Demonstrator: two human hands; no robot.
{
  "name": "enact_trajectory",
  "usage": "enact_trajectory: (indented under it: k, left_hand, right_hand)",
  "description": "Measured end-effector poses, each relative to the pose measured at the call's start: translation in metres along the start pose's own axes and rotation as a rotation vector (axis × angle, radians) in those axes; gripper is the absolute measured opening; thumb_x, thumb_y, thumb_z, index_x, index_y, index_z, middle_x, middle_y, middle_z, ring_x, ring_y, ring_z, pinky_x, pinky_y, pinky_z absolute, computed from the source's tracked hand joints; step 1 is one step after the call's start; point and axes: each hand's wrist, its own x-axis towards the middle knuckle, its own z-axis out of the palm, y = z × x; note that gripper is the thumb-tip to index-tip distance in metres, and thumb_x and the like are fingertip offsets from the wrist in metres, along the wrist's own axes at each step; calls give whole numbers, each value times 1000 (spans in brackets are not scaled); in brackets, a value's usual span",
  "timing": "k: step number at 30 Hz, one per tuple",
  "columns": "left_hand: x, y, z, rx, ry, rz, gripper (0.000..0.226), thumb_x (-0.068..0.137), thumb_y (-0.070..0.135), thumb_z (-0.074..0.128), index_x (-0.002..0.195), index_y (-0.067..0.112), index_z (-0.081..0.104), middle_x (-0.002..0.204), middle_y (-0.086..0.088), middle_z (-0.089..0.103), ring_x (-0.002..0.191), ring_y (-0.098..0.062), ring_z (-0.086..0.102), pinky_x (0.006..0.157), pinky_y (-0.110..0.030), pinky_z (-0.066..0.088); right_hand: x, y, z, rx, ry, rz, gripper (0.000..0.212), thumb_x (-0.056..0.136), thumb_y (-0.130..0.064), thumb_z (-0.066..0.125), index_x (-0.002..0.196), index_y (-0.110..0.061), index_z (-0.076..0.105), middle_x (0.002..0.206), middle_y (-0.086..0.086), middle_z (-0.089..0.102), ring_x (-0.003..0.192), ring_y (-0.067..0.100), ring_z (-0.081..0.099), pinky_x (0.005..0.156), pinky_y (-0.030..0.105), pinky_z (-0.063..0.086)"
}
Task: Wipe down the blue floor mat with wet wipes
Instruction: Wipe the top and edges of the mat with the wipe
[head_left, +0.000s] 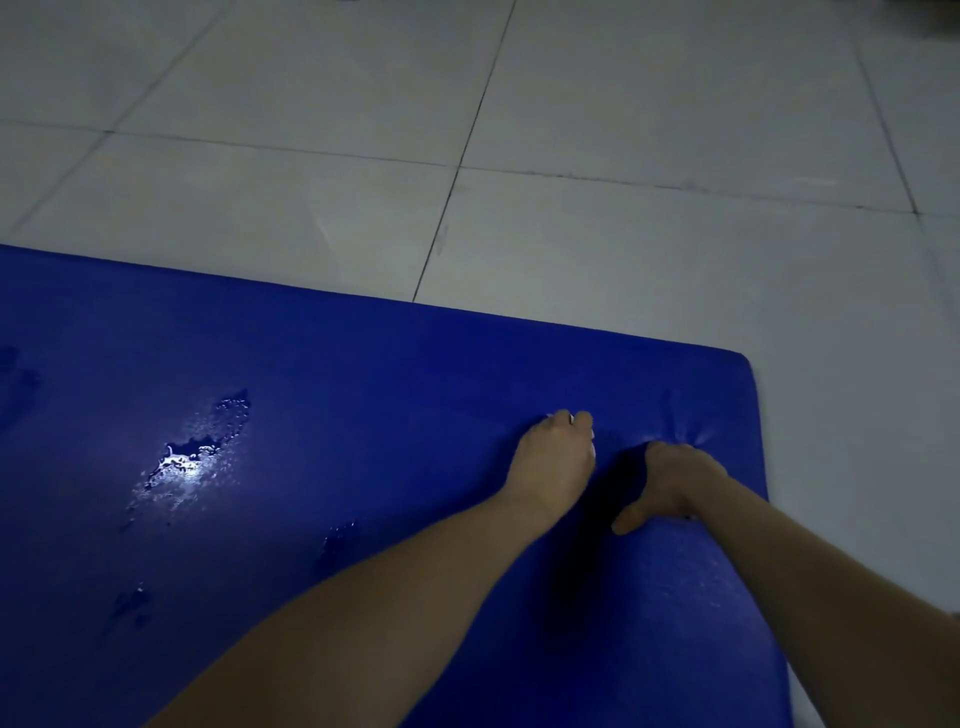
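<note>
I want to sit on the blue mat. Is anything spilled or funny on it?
Yes. Wet patches with shiny droplets lie on the mat's left part. Near its far right corner the right hand presses in, so the surface dents and creases there. The left hand grips a white wipe.

Two bare arms reach in from the lower edge of the view: the left forearm (389, 597) and right forearm (831, 582), both slim and uncovered to the wrists. The left hand (553, 462) and right hand (670, 483) are ungloved, and dim light hides finer detail.
</note>
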Motion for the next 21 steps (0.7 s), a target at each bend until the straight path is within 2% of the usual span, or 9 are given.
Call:
enact_trajectory:
  k: [3, 6, 9, 14, 17, 21]
  left_hand:
    - [4, -28, -14, 106, -27, 26, 11, 101, 18, 52, 96, 11, 59, 87, -8, 63, 75, -23, 62, 62, -34, 49]
    - [3, -67, -32, 92, 7, -132, 16, 103, 20, 47, 101, 9, 60, 93, -8, 62, 73, -20, 55, 60, -33, 43]
    - [-7, -114, -55, 151, 39, -265, 18, 103, 24, 46, 103, 11, 59, 96, -6, 62, 77, -21, 57, 60, -34, 46]
    - [-31, -176, -80, 266, 182, -420, 18, 99, 23, 54, 104, 9, 64, 100, -10, 62, 88, -27, 56, 72, -39, 46]
    - [-32, -160, -76, 144, 194, -467, 17, 101, 22, 52, 95, 8, 61, 92, -9, 62, 81, -22, 51, 64, -34, 40]
    - [-34, -103, -56, -54, 163, -388, 12, 102, 22, 53, 95, 13, 58, 89, 0, 60, 79, -17, 54, 65, -29, 41]
  right_hand:
    - [1, -2, -4, 2, -23, 1, 101, 47, -70, 90, 123, -18, 47, 110, -2, 53, 105, 20, 56, 94, 40, 54]
    - [3, -4, -6, -1, -63, 4, 106, 47, -68, 91, 128, -17, 46, 112, -3, 52, 107, 21, 56, 96, 42, 54]
    - [4, -4, -7, -8, -57, 1, 107, 45, -70, 90, 127, -17, 45, 106, -5, 52, 104, 20, 57, 94, 41, 56]
    - [3, -5, -7, -20, -36, -6, 98, 41, -73, 89, 109, -20, 45, 96, -5, 52, 98, 20, 59, 91, 41, 56]
    - [1, -5, -6, -30, -17, -15, 95, 43, -73, 89, 108, -20, 45, 94, -6, 51, 98, 19, 58, 92, 41, 56]
    - [-2, -8, -10, -26, -42, 0, 94, 47, -70, 90, 109, -20, 42, 96, -5, 50, 97, 20, 57, 93, 41, 56]
